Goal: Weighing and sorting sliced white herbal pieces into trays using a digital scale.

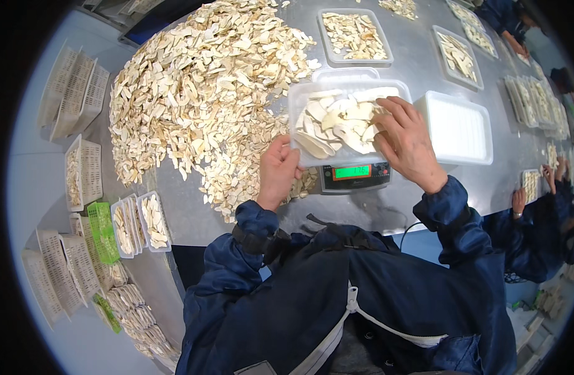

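A clear plastic tray (302,107) filled with pale dried mushroom slices (341,119) sits tilted above a digital scale (355,177) with a lit green display; whether it rests on the scale's platform is hidden. At the tray's near left corner, my left hand (278,172) is closed on the rim. My right hand (412,140) reaches over the right side, its curled fingers and thumb on the slices there. Just right of it stands a stack of white plastic trays (460,128).
A large heap of mushroom slices (205,87) covers the table's left side. Filled trays (354,37) stand at the back and right. White baskets (80,87) and a green basket (103,231) are at far left. Other people's hands (519,201) work at right.
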`<control>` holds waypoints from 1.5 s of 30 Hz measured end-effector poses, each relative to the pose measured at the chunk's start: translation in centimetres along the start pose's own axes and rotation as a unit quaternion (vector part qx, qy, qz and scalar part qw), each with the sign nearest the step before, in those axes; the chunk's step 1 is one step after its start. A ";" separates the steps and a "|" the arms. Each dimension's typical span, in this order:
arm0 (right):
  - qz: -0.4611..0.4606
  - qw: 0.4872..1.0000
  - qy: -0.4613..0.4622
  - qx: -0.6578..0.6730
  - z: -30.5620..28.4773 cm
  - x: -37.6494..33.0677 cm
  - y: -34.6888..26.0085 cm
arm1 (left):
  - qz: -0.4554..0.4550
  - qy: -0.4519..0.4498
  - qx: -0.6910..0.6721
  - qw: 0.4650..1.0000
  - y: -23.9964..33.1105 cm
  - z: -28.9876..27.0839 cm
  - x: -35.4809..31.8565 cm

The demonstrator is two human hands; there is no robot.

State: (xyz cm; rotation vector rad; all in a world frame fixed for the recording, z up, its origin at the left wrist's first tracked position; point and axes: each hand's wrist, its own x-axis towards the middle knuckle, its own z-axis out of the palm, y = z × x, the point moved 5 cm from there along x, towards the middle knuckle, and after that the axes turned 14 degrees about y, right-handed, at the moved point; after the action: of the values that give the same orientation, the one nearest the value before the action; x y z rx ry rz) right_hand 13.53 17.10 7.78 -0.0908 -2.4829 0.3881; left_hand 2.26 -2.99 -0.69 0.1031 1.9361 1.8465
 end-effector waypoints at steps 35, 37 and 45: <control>0.360 0.932 -0.026 0.030 5.9 -7.2 9.7 | 0.016 0.126 -0.004 0.992 -1.9 -10.6 1.4; 0.348 0.937 -0.011 0.026 5.1 -6.6 10.5 | 0.023 0.148 -0.016 0.989 -2.5 -11.6 1.5; 0.220 0.950 0.105 -0.195 -12.2 -0.3 17.0 | 0.014 0.134 0.033 0.990 -2.2 -9.3 2.4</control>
State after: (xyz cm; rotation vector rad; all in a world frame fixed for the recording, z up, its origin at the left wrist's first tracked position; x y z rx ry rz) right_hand 20.51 36.37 11.87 -0.8149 -2.2801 0.0531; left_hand -2.79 -11.01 -3.51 -0.1033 2.1859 1.8961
